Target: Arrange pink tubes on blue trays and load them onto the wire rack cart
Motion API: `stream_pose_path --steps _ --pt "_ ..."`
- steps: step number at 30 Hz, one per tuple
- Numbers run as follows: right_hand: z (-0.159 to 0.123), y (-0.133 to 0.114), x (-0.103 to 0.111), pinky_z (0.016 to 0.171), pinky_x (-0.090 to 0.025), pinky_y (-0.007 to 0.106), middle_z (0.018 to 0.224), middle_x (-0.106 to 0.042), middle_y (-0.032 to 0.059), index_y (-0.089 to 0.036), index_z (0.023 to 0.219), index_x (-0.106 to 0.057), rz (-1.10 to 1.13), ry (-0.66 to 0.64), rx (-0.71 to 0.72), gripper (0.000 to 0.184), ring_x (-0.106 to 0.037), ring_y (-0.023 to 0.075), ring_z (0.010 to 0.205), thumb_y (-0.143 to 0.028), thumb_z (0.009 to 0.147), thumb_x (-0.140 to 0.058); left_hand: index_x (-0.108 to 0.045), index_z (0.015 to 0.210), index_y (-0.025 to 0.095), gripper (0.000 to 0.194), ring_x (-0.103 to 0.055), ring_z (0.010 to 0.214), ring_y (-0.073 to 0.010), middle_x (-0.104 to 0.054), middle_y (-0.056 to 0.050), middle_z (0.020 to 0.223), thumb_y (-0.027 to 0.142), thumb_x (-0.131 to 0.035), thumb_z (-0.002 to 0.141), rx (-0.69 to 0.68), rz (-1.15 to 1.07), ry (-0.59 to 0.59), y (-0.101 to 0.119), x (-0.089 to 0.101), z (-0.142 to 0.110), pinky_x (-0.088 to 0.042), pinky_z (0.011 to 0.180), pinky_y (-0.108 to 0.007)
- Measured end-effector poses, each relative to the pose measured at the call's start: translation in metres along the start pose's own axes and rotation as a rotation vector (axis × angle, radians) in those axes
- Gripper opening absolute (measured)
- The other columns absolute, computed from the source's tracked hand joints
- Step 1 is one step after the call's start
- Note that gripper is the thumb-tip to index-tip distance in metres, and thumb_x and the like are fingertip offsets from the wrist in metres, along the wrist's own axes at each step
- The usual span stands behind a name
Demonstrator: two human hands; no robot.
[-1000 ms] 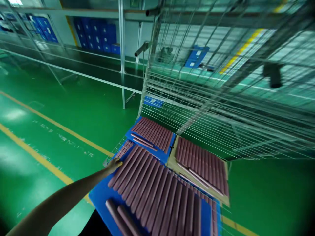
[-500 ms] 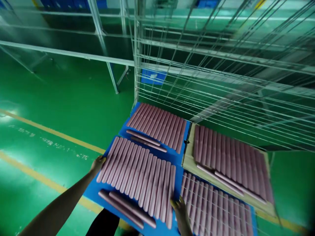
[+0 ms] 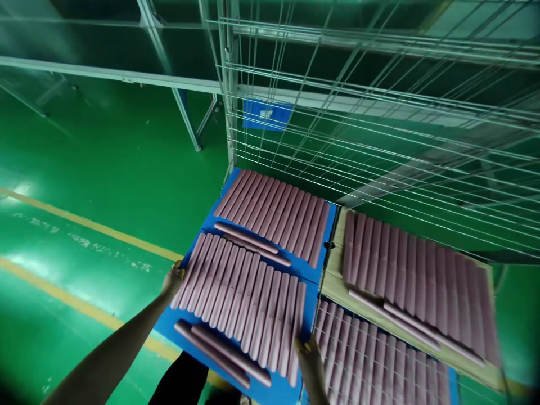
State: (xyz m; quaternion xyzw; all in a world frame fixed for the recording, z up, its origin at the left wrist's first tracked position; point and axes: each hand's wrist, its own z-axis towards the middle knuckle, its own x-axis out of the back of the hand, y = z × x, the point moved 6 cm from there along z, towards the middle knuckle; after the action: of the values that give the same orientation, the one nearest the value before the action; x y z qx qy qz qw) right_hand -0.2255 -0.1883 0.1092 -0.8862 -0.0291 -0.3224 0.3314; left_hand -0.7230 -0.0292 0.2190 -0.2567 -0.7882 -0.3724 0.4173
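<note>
A blue tray [image 3: 169, 329] loaded with a row of several pinkish-brown rods [image 3: 240, 301] is held out in front of me. My left hand [image 3: 172, 279] grips its left edge. My right hand [image 3: 307, 349] grips its right edge near the front corner. Two loose rods [image 3: 219, 351] lie crosswise at the tray's near end. The tray sits level over the edge of a wire rack shelf [image 3: 337, 169].
On the rack lie another blue tray of rods [image 3: 274, 211], a cardboard sheet of rods [image 3: 405, 275] and a lower tray of rods [image 3: 371, 360]. Wire shelves rise above. Green floor with yellow lines [image 3: 84, 225] lies to the left. A metal bench frame [image 3: 185, 118] stands behind.
The view has tilted down towards the rack. My right hand has come into sight on the tray's right edge. The tray has moved slightly forward against the far blue tray.
</note>
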Motion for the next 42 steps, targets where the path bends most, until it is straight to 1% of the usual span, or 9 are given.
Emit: stream_pose_path --steps 10,14,19,22,25,29,32,36,42 --pt "-0.033 -0.017 -0.011 0.093 -0.038 0.052 0.126 -0.047 0.0223 -0.007 0.123 -0.047 -0.220 0.070 0.138 0.069 -0.045 0.0387 0.114 -0.051 0.071 -0.031 -0.050 0.124 0.016 0.040 -0.047 0.112 -0.0267 -0.050 -0.013 0.124 0.021 -0.043 0.086 -0.168 0.251 0.113 0.020 -0.002 0.000 -0.036 0.096 -0.041" --pt "-0.053 -0.025 -0.014 0.086 -0.040 0.055 0.117 -0.051 0.0235 -0.007 0.122 -0.049 -0.292 0.129 0.208 0.065 -0.048 0.0394 0.104 -0.048 0.077 -0.028 -0.049 0.124 0.012 0.043 -0.053 0.102 -0.0207 -0.057 -0.010 0.111 0.013 -0.048 0.081 -0.274 0.277 0.042 0.032 -0.014 0.001 -0.041 0.092 -0.032" --pt "-0.062 -0.039 -0.005 0.076 -0.045 0.051 0.102 -0.055 0.0235 -0.005 0.115 -0.054 -0.333 0.182 0.349 0.057 -0.052 0.0366 0.093 -0.042 0.079 -0.030 -0.051 0.122 0.012 0.040 -0.053 0.102 -0.0239 -0.057 -0.012 0.109 0.014 -0.047 0.082 -0.372 0.316 0.042 0.041 -0.003 0.000 -0.042 0.091 -0.036" --pt "-0.057 -0.072 0.006 0.084 -0.041 0.054 0.113 -0.051 0.0236 -0.006 0.113 -0.055 -0.347 0.216 0.508 0.050 -0.048 0.0365 0.103 -0.036 0.082 -0.030 -0.049 0.125 0.014 0.039 -0.047 0.112 -0.0254 -0.051 -0.014 0.122 0.019 -0.043 0.087 -0.500 0.315 0.043 0.071 0.007 0.014 -0.038 0.096 -0.038" --pt "-0.043 -0.133 -0.002 0.091 -0.040 0.048 0.119 -0.051 0.0170 -0.010 0.115 -0.056 -0.357 0.158 0.730 0.042 -0.044 0.0295 0.111 -0.025 0.085 -0.030 -0.049 0.126 0.017 0.038 -0.043 0.116 -0.0237 -0.050 -0.010 0.129 0.022 -0.043 0.089 -0.639 0.307 0.004 0.116 0.005 0.036 -0.036 0.098 -0.037" --pt "-0.017 -0.226 -0.049 0.095 -0.040 0.037 0.121 -0.052 0.0096 -0.014 0.121 -0.053 -0.399 0.014 0.958 0.045 -0.042 0.0216 0.113 -0.009 0.082 -0.030 -0.057 0.117 0.017 0.032 -0.048 0.110 -0.0231 -0.057 -0.009 0.120 0.028 -0.043 0.090 -0.739 0.321 -0.051 0.161 -0.012 0.058 -0.038 0.095 -0.037" --pt "-0.001 -0.272 -0.089 0.096 -0.039 0.040 0.124 -0.050 0.0122 -0.011 0.122 -0.051 -0.439 -0.019 1.013 0.051 -0.039 0.0243 0.116 -0.002 0.075 -0.036 -0.062 0.107 0.017 0.029 -0.052 0.101 -0.0230 -0.063 -0.009 0.106 0.033 -0.045 0.090 -0.760 0.345 -0.079 0.168 -0.021 0.060 -0.041 0.089 -0.036" --pt "0.005 -0.287 -0.117 0.094 -0.039 0.039 0.119 -0.052 0.0149 -0.010 0.119 -0.054 -0.512 -0.041 1.013 0.050 -0.044 0.0249 0.110 0.001 0.071 -0.040 -0.064 0.098 0.016 0.027 -0.055 0.092 -0.0200 -0.064 -0.007 0.096 0.034 -0.045 0.090 -0.783 0.351 -0.100 0.161 -0.023 0.051 -0.042 0.085 -0.034" --pt "0.000 -0.277 -0.115 0.094 -0.038 0.036 0.124 -0.049 0.0132 -0.011 0.122 -0.052 -0.611 -0.069 1.025 0.051 -0.041 0.0241 0.113 -0.001 0.073 -0.041 -0.060 0.110 0.018 0.028 -0.051 0.100 -0.0219 -0.061 -0.008 0.108 0.032 -0.048 0.089 -0.864 0.328 -0.140 0.172 -0.035 0.038 -0.041 0.089 -0.037"
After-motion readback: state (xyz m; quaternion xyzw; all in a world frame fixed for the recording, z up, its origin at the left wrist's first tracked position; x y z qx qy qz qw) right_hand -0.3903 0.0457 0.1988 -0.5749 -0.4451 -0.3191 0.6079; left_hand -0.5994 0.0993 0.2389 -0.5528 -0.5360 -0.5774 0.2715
